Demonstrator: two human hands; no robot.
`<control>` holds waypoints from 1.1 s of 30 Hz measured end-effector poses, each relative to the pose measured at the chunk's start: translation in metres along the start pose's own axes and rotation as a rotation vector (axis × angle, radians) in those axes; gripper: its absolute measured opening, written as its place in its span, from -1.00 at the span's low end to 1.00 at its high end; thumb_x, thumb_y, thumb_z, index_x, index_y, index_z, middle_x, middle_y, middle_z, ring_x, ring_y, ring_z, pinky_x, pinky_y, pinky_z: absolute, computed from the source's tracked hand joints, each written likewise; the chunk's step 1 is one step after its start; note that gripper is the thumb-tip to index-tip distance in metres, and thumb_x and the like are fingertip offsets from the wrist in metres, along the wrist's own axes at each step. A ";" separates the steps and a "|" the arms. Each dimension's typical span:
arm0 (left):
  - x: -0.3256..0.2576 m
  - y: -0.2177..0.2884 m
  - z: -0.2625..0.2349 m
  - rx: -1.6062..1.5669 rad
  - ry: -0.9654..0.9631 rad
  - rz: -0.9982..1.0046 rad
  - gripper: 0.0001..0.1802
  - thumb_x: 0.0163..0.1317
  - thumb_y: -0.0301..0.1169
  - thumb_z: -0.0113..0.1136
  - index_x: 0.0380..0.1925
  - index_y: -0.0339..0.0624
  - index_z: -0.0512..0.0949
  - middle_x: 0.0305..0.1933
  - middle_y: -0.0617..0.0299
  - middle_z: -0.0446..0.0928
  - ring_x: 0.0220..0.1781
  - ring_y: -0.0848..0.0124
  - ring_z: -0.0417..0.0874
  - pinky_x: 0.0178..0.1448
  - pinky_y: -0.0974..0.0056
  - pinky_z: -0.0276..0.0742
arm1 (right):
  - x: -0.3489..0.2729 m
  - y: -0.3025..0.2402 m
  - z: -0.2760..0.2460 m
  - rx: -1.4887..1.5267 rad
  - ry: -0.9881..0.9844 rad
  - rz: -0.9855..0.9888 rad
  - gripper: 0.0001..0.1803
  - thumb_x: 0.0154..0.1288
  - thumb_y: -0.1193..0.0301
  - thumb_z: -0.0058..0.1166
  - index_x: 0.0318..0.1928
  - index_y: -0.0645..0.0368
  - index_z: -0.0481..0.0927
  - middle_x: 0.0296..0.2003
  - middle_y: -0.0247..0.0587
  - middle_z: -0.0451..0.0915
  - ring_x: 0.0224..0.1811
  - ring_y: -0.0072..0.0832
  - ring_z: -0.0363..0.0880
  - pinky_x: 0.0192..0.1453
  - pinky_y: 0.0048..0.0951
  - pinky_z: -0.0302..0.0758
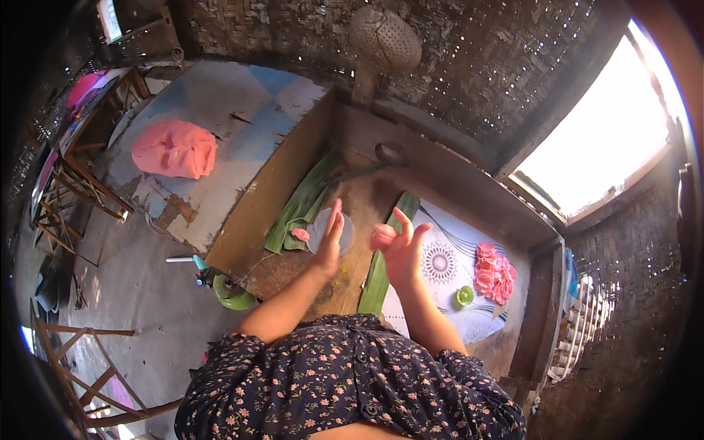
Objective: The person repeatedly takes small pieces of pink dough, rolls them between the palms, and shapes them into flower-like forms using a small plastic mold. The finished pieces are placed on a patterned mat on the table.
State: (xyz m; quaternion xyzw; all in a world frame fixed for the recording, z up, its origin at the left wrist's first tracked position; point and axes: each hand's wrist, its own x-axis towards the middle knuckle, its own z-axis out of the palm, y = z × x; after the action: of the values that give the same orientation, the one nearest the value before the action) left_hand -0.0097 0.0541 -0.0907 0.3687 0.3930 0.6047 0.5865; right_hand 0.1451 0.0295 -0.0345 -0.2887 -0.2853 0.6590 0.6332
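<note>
My left hand is held up above the wooden table, its fingers straight and together, with nothing seen in it. Facing it, my right hand is palm up with some fingers raised. At its fingers sits a small rounded pink lump, seemingly dough, though blur leaves its edges unclear. Below my left hand lies a round translucent sheet. Beside that, a small pink dough piece rests on green leaf strips. Another long leaf strip passes under my right hand.
Thin pink discs lie piled on a patterned white sheet, near a small green dish. A large pink dough mass sits on the raised worn board at left. A ladle lies at the back; wooden chair lower left.
</note>
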 end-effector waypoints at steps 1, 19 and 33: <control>-0.004 0.010 0.016 -0.201 -0.063 0.092 -0.22 0.29 0.10 -0.12 0.38 0.00 -0.06 0.47 0.06 -0.21 0.49 0.19 -0.21 0.46 0.15 -0.14 | -0.008 0.009 0.022 -0.343 -0.118 -0.110 -0.14 0.17 -0.37 -0.38 0.22 0.06 0.17 -0.36 -0.14 0.51 -0.29 -0.30 0.46 -0.06 -0.23 0.31; -0.066 0.124 0.100 -0.278 -0.586 0.747 0.01 0.17 0.38 -0.44 0.39 -0.09 -0.35 0.49 0.10 -0.42 0.50 0.22 -0.39 0.47 0.15 -0.40 | -0.023 -0.046 0.105 -1.475 -0.442 -1.010 0.17 0.05 -0.43 -0.31 0.40 0.22 -0.20 0.37 0.28 -0.41 0.42 0.20 -0.48 0.39 0.14 -0.37; -0.071 0.138 0.090 -0.448 -0.252 0.494 -0.16 0.29 0.26 -0.51 0.39 0.02 -0.36 0.49 0.28 -0.49 0.51 0.26 -0.44 0.49 0.12 -0.47 | -0.044 -0.049 0.111 -1.074 -0.664 -0.914 -0.02 0.21 -0.18 -0.19 0.38 0.26 -0.15 0.38 0.24 -0.38 0.43 0.18 -0.47 0.40 0.12 -0.40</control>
State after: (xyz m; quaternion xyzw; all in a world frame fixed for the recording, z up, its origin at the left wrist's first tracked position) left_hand 0.0166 -0.0132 0.0729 0.3864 0.0744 0.7492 0.5328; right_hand 0.0972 -0.0135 0.0772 -0.1972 -0.8306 0.1563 0.4969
